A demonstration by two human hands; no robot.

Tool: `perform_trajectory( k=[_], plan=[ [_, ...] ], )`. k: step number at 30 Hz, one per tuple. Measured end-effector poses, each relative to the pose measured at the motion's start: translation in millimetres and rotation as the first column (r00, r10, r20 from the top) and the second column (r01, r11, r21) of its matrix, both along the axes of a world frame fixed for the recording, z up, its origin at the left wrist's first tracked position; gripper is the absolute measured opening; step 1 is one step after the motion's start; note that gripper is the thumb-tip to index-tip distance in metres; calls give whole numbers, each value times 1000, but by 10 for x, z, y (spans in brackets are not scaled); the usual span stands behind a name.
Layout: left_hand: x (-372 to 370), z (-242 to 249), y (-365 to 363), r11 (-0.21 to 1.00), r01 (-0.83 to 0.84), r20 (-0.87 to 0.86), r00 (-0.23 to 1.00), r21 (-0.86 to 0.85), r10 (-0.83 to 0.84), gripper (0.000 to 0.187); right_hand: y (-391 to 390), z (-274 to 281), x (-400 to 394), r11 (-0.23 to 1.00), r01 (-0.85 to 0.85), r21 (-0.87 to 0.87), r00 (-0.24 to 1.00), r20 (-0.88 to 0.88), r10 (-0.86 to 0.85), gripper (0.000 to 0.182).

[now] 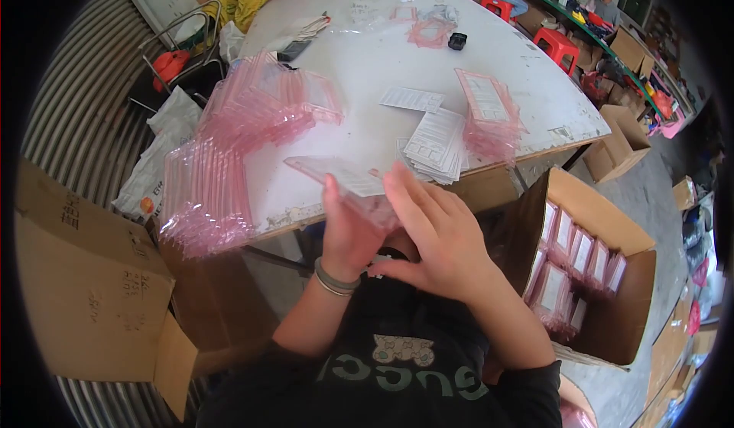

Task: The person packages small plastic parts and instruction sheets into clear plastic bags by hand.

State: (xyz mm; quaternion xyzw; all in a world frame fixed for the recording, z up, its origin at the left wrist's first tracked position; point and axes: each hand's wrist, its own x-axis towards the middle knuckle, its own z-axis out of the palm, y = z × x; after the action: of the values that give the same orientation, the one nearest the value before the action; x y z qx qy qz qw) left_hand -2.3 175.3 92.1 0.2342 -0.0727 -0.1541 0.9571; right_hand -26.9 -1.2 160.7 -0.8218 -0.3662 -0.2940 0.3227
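My left hand (pixel 350 237), with bands at its wrist, grips a pink-edged clear plastic pouch (pixel 348 177) with a white printed card inside. The pouch is tilted above the near table edge. Against its right end lies my right hand (pixel 440 233), fingers stretched out and thumb apart. Just beyond, printed white cards (pixel 436 141) lie in a loose stack. To their right is a pile of filled pink pouches (pixel 489 111). On the left, a large overlapping heap of pink pouches (pixel 256 107) continues to a second row (pixel 205 191) hanging over the table's edge.
An open cardboard box (pixel 642 306) holding bundled pink pouches stands at lower right. Another carton (pixel 92 290) is at left. A small black object (pixel 457 41) lies on the white table (pixel 367 69). Two people sit at a far bench near red stools (pixel 556 47).
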Motion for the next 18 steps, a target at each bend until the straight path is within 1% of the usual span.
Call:
perform_trajectory(
  k=[1, 2, 3, 4, 5, 6, 7, 8, 9, 10, 12, 13, 14, 15, 16, 18],
  plan=[
    [-31, 61, -81, 999, 46, -6, 999, 14, -46, 81, 2, -6, -1, 999, 47, 1, 995, -91, -47, 36],
    [-64, 159, -227, 961, -129, 49, 991, 243, 121, 76, -65, -90, 72, 993, 95, -65, 977, -183, -106, 33],
    [-23, 167, -194, 948, -109, 75, 993, 299, 90, 81, -148, -173, 171, 981, 134, -139, 949, -267, -167, 31],
    [37, 174, -116, 931, -91, 96, 994, 354, 61, 85, -249, -275, 304, 952, 286, 112, 942, -214, -258, 25],
    [104, 195, -24, 909, -74, 113, 993, 409, 30, 90, -382, -329, 459, 842, 401, 362, 916, -186, -356, 20],
    [207, 249, 76, 784, -313, 262, 945, 536, 198, 77, -554, -275, 638, 710, 429, 559, 893, -382, -238, 21],
    [432, 314, 264, 452, -583, 522, 811, 676, 265, 70, -648, -121, 765, 474, 478, 740, 846, -533, -21, 23],
    [717, 390, 481, 44, -772, 752, 628, 634, 200, 63, -825, -68, 931, 376, 496, 783, 804, -577, 141, 31],
    [980, 489, 668, -165, -831, 845, 507, 532, 169, 62, -989, -163, 1214, 318, 519, 793, 793, -586, 167, 39],
    [1238, 592, 845, -365, -844, 918, 380, 393, 109, 62, -1098, -272, 1420, 261, 538, 801, 782, -591, 199, 46],
    [1766, 683, 1203, -484, -800, 908, 418, 355, -24, 62, -1131, -175, 1491, 314, 645, 696, 616, -717, 326, 53],
    [1920, 655, 1295, -535, -773, 882, 460, 340, -104, 60, -1143, -143, 1540, 351, 686, 637, 516, -766, 382, 57],
    [2074, 631, 1349, -582, -749, 848, 499, 317, -180, 58, -1243, -268, 1555, 387, 700, 600, 540, -800, 261, 59],
    [2171, 641, 1365, -624, -725, 805, 538, 292, -249, 56, -1300, -320, 1459, 447, 699, 559, 568, -813, 129, 55],
    [2109, 679, 1311, -723, -678, 719, 567, 130, -403, 52, -1338, -380, 1312, 501, 700, 509, 593, -805, -11, 51],
    [1987, 884, 1217, -865, -502, 756, 559, -19, -341, 53, -1216, -478, 863, 500, 676, 541, 616, -788, 20, 42]
  ],
)
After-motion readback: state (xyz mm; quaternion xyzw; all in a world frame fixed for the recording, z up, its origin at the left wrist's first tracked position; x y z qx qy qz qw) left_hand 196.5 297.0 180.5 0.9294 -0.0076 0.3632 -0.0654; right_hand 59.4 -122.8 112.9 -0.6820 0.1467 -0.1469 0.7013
